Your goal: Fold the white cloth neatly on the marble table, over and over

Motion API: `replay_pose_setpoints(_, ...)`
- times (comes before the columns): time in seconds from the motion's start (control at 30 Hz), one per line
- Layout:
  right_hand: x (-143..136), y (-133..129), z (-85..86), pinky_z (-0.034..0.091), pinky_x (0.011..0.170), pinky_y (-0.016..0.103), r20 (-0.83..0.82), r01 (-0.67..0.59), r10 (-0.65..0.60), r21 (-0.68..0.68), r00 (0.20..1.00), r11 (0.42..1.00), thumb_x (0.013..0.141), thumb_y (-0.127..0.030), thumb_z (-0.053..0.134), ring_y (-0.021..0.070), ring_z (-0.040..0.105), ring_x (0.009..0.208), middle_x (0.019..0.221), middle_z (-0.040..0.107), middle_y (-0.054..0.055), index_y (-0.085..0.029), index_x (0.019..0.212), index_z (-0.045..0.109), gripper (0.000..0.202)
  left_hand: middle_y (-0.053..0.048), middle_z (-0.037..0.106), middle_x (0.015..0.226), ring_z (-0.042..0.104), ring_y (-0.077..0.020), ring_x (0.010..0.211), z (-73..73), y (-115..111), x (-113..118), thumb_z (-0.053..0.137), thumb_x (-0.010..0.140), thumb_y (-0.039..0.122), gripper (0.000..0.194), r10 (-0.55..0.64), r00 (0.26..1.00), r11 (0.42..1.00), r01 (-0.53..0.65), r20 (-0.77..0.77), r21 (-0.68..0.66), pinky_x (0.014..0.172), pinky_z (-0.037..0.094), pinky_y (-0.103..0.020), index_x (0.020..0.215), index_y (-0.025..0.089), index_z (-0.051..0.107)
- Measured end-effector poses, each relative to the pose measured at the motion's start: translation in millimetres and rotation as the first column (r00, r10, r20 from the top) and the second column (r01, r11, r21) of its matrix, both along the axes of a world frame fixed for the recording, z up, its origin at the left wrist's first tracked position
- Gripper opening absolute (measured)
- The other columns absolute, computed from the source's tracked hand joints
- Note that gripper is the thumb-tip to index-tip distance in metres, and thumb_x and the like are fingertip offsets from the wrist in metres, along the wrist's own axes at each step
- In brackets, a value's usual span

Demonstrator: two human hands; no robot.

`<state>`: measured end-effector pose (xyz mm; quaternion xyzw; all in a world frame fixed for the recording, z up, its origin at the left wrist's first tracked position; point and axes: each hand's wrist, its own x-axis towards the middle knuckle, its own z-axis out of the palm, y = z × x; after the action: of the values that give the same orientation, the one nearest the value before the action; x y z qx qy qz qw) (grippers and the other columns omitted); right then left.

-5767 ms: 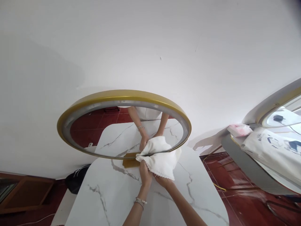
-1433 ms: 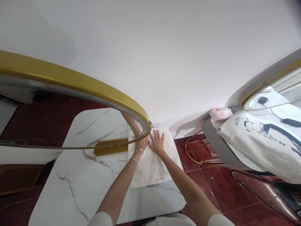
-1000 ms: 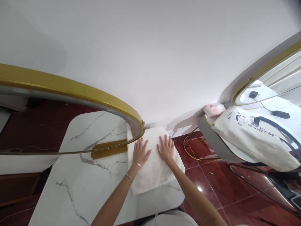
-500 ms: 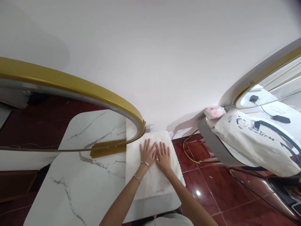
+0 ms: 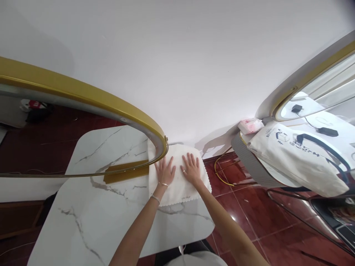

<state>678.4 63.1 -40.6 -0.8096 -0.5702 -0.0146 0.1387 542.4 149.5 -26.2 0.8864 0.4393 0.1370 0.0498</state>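
Note:
A white cloth (image 5: 177, 190) with a scalloped edge lies spread at the right end of the white marbled table (image 5: 91, 218). My left hand (image 5: 165, 173) rests flat on its left part, fingers spread, partly beneath the mirror rim. Flat on the cloth's right part is my right hand (image 5: 191, 169), fingers also apart, wearing a ring. A gap separates the two hands. The cloth's far edge reaches the wall side of the table, and part of it passes behind the mirror's lower rim.
A gold-framed mirror (image 5: 91, 99) overhangs the table on the left. Rightward, a second table (image 5: 241, 153) carries a white printed bag (image 5: 294, 159) and a pink tissue pack (image 5: 251, 126), below another gold-framed mirror (image 5: 283, 99). Red floor tiles (image 5: 249, 214) show between the tables.
Both hands have moved apart and slightly toward the wall. The cloth's near edge has shifted away from me, uncovering more of the table's front. The view has tilted slightly.

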Motion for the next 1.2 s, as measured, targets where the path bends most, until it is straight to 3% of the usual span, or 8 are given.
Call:
replay_pose_setpoints(0.1,-10.4,-30.2,3.5,0.006,0.112,0.053,0.016,-0.021,0.021,0.017,1.000,1.000,0.090,-0.058,0.038,0.0298,0.009,0.142,0.155,0.014,0.008,-0.025,0.147,0.026,0.067,-0.010,0.022,0.154,0.021,-0.0307,0.141,-2.2,-13.6,-24.9,0.046,0.090,0.037,0.052,0.046,0.998,0.999,-0.047,0.039,0.018,0.113,0.022,-0.050,0.139,0.023,0.042)
replay_pose_setpoints(0.23,-32.1,-68.4,8.9,0.008,0.111,0.056,0.034,-0.054,0.054,0.001,0.998,0.999,0.088,-0.060,0.041,0.0336,0.007,0.142,0.155,0.011,0.010,-0.025,0.147,0.025,0.071,-0.009,0.017,0.156,0.019,-0.0288,0.142,-2.3,-38.8,-45.6,0.046,0.090,0.035,0.051,0.044,0.998,0.999,-0.045,0.050,0.017,0.113,0.022,-0.049,0.140,0.025,0.040)
replay_pose_setpoints(0.4,-59.3,-117.7,12.2,0.009,0.108,0.060,0.044,-0.110,0.111,-0.028,0.993,0.994,0.087,-0.059,0.042,0.0361,0.009,0.141,0.155,0.011,0.011,-0.027,0.149,0.018,0.073,-0.007,-0.007,0.157,0.008,-0.0351,0.143,3.1,-92.3,-77.8,0.050,0.089,0.033,0.055,0.088,0.992,0.996,-0.089,0.089,0.011,0.112,0.024,-0.053,0.141,0.026,0.037)
replay_pose_setpoints(0.6,-70.7,-143.9,11.2,0.006,0.107,0.063,0.074,-0.093,0.096,-0.054,0.993,0.994,0.087,-0.062,0.039,0.0370,0.008,0.141,0.155,0.013,0.010,-0.029,0.149,0.014,0.075,-0.006,-0.006,0.157,0.009,-0.0383,0.142,-0.4,-159.3,-109.5,0.055,0.085,0.036,0.061,-0.066,0.998,0.997,0.067,0.010,-0.040,0.110,0.020,-0.059,0.142,0.033,0.033)
replay_pose_setpoints(0.7,-64.3,-128.5,9.5,0.005,0.107,0.063,0.081,-0.083,0.089,-0.071,0.993,0.994,0.087,-0.060,0.039,0.0365,0.006,0.141,0.155,0.011,0.010,-0.029,0.149,0.013,0.074,-0.006,0.000,0.158,0.011,-0.0384,0.142,-6.2,-160.2,-104.7,0.057,0.082,0.039,0.063,-0.076,0.997,0.997,0.076,0.011,-0.022,0.110,0.016,-0.061,0.141,0.034,0.035)
replay_pose_setpoints(0.97,-32.0,-62.8,9.0,0.004,0.108,0.062,0.082,-0.054,0.064,-0.117,0.995,0.992,0.090,-0.059,0.035,0.0330,0.004,0.142,0.155,0.011,0.009,-0.029,0.148,0.020,0.066,-0.009,0.010,0.157,0.008,-0.0361,0.143,-3.3,-95.4,-68.3,0.053,0.086,0.041,0.059,-0.079,0.997,0.996,0.078,0.000,-0.038,0.110,0.014,-0.060,0.141,0.033,0.035)
replay_pose_setpoints(1.07,-37.4,-79.4,10.6,0.005,0.108,0.062,0.085,-0.077,0.087,-0.111,0.993,0.991,0.091,-0.058,0.035,0.0332,0.004,0.142,0.155,0.010,0.009,-0.028,0.148,0.020,0.066,-0.010,0.011,0.157,0.010,-0.0369,0.142,-2.3,-104.3,-75.5,0.053,0.084,0.044,0.061,-0.118,0.993,0.993,0.118,-0.017,-0.030,0.110,0.012,-0.061,0.142,0.034,0.034)
replay_pose_setpoints(1.2,-63.0,-137.3,10.8,0.008,0.106,0.064,0.082,-0.131,0.137,-0.073,0.987,0.989,0.087,-0.062,0.038,0.0373,0.005,0.141,0.155,0.008,0.011,-0.027,0.149,0.017,0.074,-0.009,0.014,0.156,0.012,-0.0366,0.142,-3.3,-146.6,-100.5,0.056,0.082,0.047,0.064,-0.163,0.986,0.987,0.163,-0.035,-0.016,0.111,0.010,-0.059,0.141,0.034,0.035)
